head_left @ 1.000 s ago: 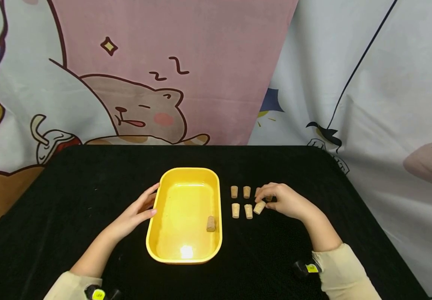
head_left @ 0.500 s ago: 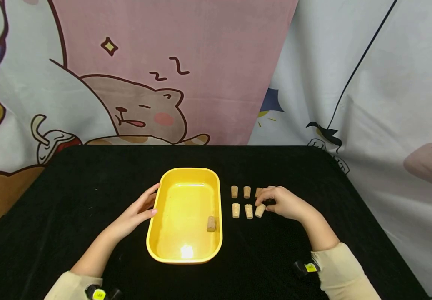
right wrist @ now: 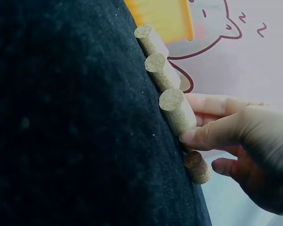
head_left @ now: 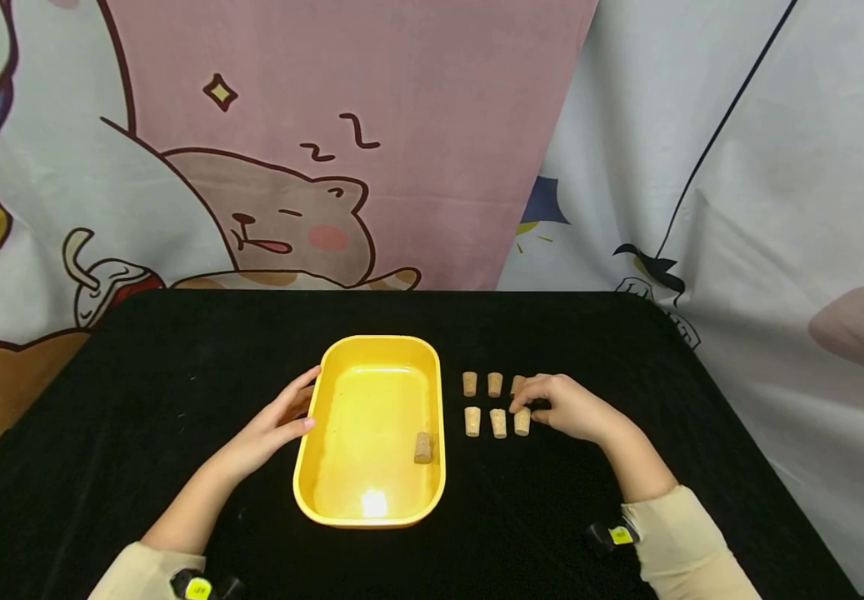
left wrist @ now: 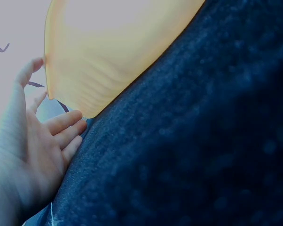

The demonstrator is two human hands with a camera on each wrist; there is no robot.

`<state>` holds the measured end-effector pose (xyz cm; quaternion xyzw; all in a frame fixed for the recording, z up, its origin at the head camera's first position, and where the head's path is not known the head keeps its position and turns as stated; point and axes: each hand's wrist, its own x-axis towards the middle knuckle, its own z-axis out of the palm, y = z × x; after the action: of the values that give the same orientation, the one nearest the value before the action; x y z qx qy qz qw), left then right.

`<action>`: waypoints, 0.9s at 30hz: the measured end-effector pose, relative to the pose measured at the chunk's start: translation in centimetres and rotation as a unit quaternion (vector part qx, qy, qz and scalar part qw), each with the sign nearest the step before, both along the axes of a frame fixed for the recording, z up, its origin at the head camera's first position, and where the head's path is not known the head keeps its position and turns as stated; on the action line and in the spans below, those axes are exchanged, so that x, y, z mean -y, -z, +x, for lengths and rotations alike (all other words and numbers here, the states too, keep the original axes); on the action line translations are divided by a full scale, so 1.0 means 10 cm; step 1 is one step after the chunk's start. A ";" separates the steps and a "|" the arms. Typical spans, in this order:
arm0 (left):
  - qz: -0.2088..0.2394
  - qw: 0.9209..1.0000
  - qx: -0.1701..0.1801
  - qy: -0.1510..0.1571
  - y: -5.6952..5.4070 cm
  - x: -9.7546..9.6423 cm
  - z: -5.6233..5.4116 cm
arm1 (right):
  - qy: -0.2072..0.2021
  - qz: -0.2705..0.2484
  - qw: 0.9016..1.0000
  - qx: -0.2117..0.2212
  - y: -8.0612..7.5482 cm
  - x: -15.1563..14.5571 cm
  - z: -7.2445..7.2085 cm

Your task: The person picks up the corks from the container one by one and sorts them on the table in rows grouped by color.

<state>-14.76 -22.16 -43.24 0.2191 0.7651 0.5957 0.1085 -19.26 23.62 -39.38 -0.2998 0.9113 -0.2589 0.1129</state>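
In the head view, my right hand (head_left: 570, 407) pinches the end cork (head_left: 521, 422) of the near row between thumb and fingers. The right wrist view shows that cork (right wrist: 178, 112) lying on its side, the thumb on its lower side. Another cork (right wrist: 198, 167) lies close by, under the curled lower fingers and apart from them. My left hand (head_left: 270, 429) rests at the left side of a yellow tray (head_left: 302, 467), its extended fingers touching the outer wall and the thumb at the rim. One cork (head_left: 422, 447) is inside the tray.
Two more corks (head_left: 498, 423) complete the near row beside the tray. Behind it runs a far row of corks (head_left: 470, 383), partly hidden by the right hand. A black cloth (head_left: 536, 525) covers the table, and a printed curtain (head_left: 432, 150) hangs behind.
The cork under my right hand has turned from slanted to straight, in line with its row. The right hand shifted slightly toward the tray, then stayed. Left hand and tray have not moved.
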 end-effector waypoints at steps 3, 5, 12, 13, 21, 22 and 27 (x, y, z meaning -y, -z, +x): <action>0.000 1.000 0.001 0.002 0.01 0.00 0.00 | 0.002 0.004 1.000 0.001 -0.01 -0.01 0.01; 0.000 1.000 0.000 0.003 0.01 0.00 0.00 | 0.000 0.004 1.000 -0.005 -0.04 -0.02 0.02; -0.001 1.000 -0.003 0.007 0.01 0.01 -0.02 | -0.017 -0.047 0.998 -0.047 -0.20 -0.01 0.05; -0.002 1.000 -0.002 0.006 0.00 0.01 -0.02 | -0.018 -0.057 0.997 -0.056 -0.23 0.01 0.06; -0.010 1.000 -0.008 0.002 0.01 0.01 -0.02 | -0.024 -0.088 0.986 -0.137 -0.42 0.23 0.23; -0.011 1.000 -0.008 0.002 0.01 0.01 -0.02 | -0.025 -0.092 0.986 -0.139 -0.43 0.26 0.25; -0.008 1.000 -0.005 0.000 0.00 0.00 -0.02 | -0.031 -0.111 0.983 -0.140 -0.48 0.39 0.34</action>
<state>-14.91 -22.18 -43.25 0.2212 0.7705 0.5882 0.1067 -15.89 19.73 -34.57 -0.3718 0.8738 -0.3105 -0.0419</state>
